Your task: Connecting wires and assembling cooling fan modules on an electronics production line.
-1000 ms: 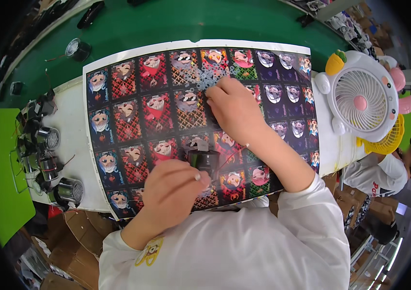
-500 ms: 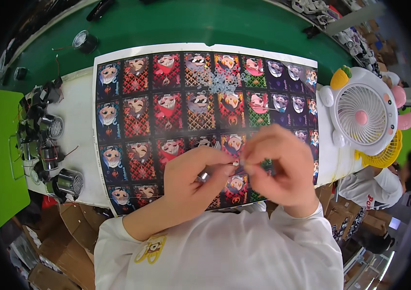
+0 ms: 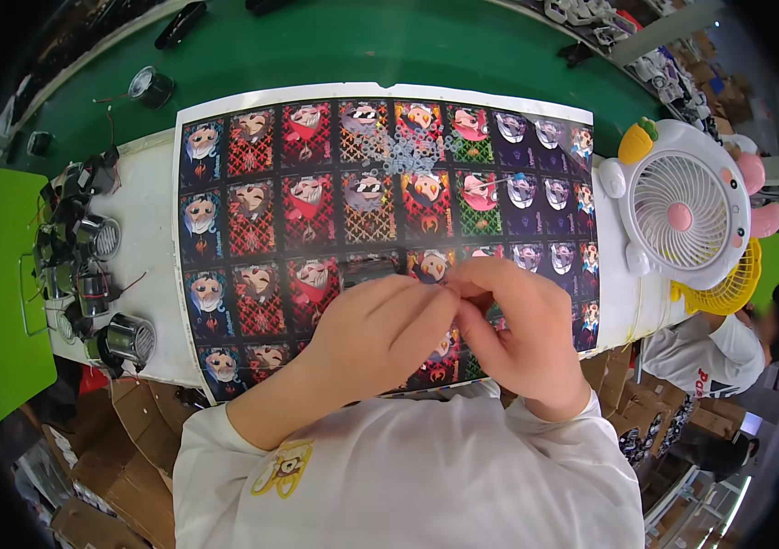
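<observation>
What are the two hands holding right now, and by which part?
Cannot be told: the left hand and right hand meet fingertip to fingertip over the printed sheet, hiding whatever small thing is pinched between them.

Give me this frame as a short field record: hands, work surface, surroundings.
left hand: fingertips meet the right hand's, over the sheet's near edge
right hand: pinched against the left; any held item too small to tell
printed sheet: grid of cartoon figures, flat on the white bench
small clear parts: cluster on the sheet's far side
fan: white, right of the sheet
metal cylinders: left edge of the bench
</observation>
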### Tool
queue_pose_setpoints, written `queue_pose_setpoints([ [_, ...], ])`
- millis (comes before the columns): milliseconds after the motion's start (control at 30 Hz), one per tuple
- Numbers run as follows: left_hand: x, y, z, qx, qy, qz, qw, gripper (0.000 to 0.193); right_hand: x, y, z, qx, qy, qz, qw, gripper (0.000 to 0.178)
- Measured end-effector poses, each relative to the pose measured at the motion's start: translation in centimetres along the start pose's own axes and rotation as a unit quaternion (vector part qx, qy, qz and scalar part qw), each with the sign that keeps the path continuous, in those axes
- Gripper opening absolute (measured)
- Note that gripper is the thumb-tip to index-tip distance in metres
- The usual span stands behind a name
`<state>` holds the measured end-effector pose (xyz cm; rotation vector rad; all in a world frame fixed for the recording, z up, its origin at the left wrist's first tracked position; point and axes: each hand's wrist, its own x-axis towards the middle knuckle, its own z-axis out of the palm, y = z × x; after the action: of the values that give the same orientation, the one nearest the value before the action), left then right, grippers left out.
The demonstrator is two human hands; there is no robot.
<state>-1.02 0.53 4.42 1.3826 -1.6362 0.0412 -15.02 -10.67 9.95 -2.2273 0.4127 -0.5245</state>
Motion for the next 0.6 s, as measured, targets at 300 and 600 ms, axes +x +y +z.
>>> queue_pose_setpoints([
  [300,-1.4,-1.1,0.9,-0.079,-0.031,-0.305,0.949,0.020,1.2,0.9,0.8,-0.150,0.130,-0.062,0.978,0.020],
  [600,-1.4,1.7,1.4,0.022,-0.205,-0.290,0.935,0.059,-0.2,1.2,-0.9,0.039,0.089,-0.018,0.995,0.019],
])
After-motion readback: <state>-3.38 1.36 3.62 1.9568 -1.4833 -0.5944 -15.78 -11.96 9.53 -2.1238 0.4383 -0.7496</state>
